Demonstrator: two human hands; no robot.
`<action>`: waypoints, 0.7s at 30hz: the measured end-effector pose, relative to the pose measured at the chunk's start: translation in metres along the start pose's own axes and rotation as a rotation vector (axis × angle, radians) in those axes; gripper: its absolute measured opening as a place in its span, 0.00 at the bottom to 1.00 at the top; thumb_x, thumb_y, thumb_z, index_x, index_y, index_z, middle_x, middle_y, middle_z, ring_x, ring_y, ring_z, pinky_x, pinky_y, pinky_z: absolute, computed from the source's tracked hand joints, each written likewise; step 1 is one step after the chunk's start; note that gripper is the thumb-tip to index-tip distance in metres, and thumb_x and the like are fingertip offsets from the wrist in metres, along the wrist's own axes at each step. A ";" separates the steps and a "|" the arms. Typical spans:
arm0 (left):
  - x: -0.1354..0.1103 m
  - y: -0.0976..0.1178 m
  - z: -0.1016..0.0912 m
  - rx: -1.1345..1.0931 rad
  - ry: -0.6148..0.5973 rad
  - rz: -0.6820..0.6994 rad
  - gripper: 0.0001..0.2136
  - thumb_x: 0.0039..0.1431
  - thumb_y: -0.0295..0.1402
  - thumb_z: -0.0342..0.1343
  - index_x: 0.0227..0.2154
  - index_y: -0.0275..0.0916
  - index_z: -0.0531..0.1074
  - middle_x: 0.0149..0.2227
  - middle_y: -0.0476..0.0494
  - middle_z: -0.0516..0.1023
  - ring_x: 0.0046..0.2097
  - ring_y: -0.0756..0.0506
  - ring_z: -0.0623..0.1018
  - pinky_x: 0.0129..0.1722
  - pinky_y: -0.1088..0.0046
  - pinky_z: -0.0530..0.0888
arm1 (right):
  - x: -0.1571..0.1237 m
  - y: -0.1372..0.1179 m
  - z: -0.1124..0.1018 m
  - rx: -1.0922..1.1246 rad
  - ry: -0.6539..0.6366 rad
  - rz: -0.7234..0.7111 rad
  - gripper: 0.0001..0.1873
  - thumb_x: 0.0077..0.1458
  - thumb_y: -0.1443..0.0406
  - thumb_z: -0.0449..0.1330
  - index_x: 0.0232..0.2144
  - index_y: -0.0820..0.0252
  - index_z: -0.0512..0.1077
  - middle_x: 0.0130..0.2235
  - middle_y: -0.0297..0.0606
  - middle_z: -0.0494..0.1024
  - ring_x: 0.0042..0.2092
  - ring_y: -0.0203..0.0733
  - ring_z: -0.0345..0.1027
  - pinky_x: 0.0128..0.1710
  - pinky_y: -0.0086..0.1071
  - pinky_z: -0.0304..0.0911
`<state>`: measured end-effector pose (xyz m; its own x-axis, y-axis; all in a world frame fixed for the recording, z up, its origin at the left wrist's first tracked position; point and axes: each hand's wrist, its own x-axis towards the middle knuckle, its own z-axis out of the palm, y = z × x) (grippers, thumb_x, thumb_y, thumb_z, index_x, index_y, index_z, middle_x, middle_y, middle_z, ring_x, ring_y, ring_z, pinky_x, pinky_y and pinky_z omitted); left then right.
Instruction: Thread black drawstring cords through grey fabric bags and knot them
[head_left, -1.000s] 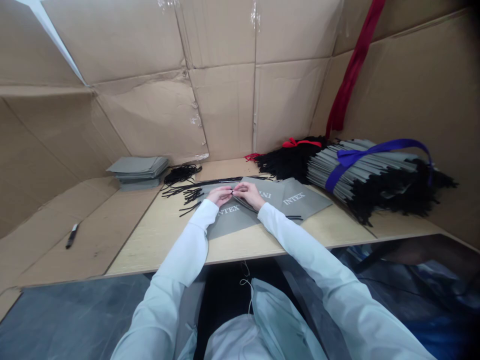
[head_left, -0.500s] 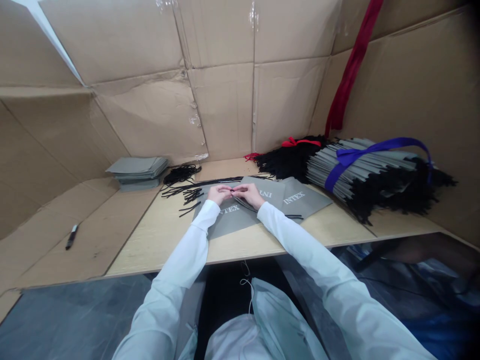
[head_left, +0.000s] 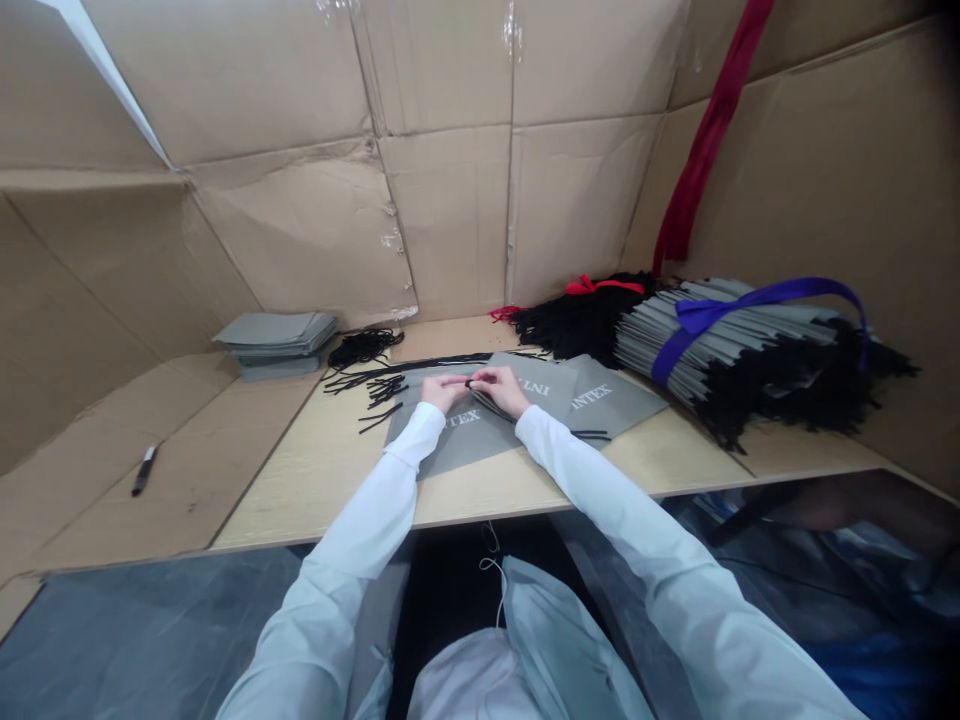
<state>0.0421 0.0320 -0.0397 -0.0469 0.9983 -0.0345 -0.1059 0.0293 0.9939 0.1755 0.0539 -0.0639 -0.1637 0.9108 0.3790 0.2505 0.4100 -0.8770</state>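
Note:
Several flat grey bags printed INTEX lie overlapped on the table, one in front [head_left: 459, 445] and one to the right [head_left: 626, 400]. Over them my left hand [head_left: 444, 391] and my right hand [head_left: 501, 387] meet, their fingertips closed in a pinch on a short piece of black cord [head_left: 470, 384]. Below my right fingers the edge of a grey bag stands lifted. A pair of black cord ends [head_left: 590, 435] pokes out right of my right wrist. Cut black cords [head_left: 386, 388] lie just left of my left hand.
Purple ribbon ties a thick bundle of grey bags [head_left: 697, 350] at the right. Behind it lies a black cord bundle [head_left: 562, 318] with red ribbon. Grey pieces [head_left: 277, 335] are stacked at the left, beside coiled black cord [head_left: 365, 346]. A marker [head_left: 144, 471] lies on cardboard. Cardboard walls [head_left: 450, 220] enclose the table.
The fingers of my left hand have shifted slightly, and more of the black cord shows between the two hands. The bags on the table lie as before.

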 end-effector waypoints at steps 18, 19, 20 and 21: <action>0.014 -0.004 -0.032 -0.271 -0.299 -0.259 0.06 0.41 0.18 0.53 0.25 0.28 0.71 0.29 0.42 0.75 0.37 0.49 0.73 0.45 0.75 0.66 | -0.007 -0.013 0.003 0.097 -0.161 -0.086 0.11 0.39 0.61 0.56 0.25 0.64 0.66 0.23 0.32 0.68 0.26 0.31 0.59 0.29 0.26 0.55; 0.015 -0.005 -0.032 -0.267 -0.300 -0.263 0.06 0.41 0.18 0.53 0.25 0.28 0.71 0.29 0.42 0.75 0.37 0.49 0.72 0.46 0.75 0.66 | -0.007 -0.014 0.003 0.123 -0.169 -0.072 0.12 0.39 0.60 0.56 0.25 0.64 0.66 0.23 0.32 0.68 0.25 0.31 0.59 0.29 0.26 0.55; 0.015 -0.006 -0.032 -0.262 -0.297 -0.261 0.06 0.40 0.18 0.53 0.25 0.28 0.71 0.29 0.42 0.75 0.37 0.49 0.72 0.46 0.75 0.65 | -0.006 -0.014 0.003 0.143 -0.175 -0.059 0.12 0.38 0.60 0.57 0.25 0.65 0.67 0.23 0.32 0.68 0.25 0.31 0.59 0.28 0.26 0.55; 0.015 -0.007 -0.031 -0.254 -0.286 -0.253 0.06 0.40 0.18 0.54 0.24 0.27 0.71 0.28 0.42 0.75 0.37 0.49 0.73 0.46 0.75 0.65 | -0.006 -0.013 0.003 0.153 -0.179 -0.048 0.13 0.38 0.59 0.57 0.24 0.65 0.67 0.22 0.32 0.68 0.25 0.31 0.58 0.28 0.26 0.55</action>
<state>0.0108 0.0457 -0.0501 0.2841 0.9362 -0.2070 -0.3209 0.2963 0.8996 0.1703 0.0427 -0.0556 -0.3419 0.8616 0.3752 0.0927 0.4282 -0.8989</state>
